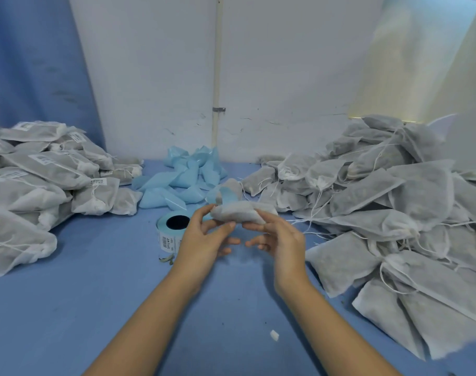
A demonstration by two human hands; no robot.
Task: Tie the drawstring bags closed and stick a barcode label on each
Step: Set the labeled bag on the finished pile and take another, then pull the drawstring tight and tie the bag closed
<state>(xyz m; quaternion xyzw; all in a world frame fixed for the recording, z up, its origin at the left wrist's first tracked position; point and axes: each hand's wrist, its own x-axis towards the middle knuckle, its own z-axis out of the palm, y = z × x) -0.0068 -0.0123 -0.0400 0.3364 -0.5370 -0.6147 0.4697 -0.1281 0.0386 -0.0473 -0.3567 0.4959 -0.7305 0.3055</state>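
Over the blue table (96, 294) by a white wall (150, 77), left hand (204, 240) and right hand (283, 240) pinch a bag (239, 213).

Bare tabletop (82, 308) free across near centre. 2 heaps wall sides: labelled bags (41, 180) left, unlabelled bags (394, 213) right. Label roll (171, 229), blue backing scraps (182, 180) block far centre.

Table (96, 294): heap of labelled bags (41, 180) at left, larger heap of unlabelled bags (394, 207) at right, label roll (171, 229) at centre, backing strips (182, 180) piled behind it against the wall (285, 77), single bag (239, 213) held above the table just right of the roll, between left hand (204, 240) and right hand (280, 240).
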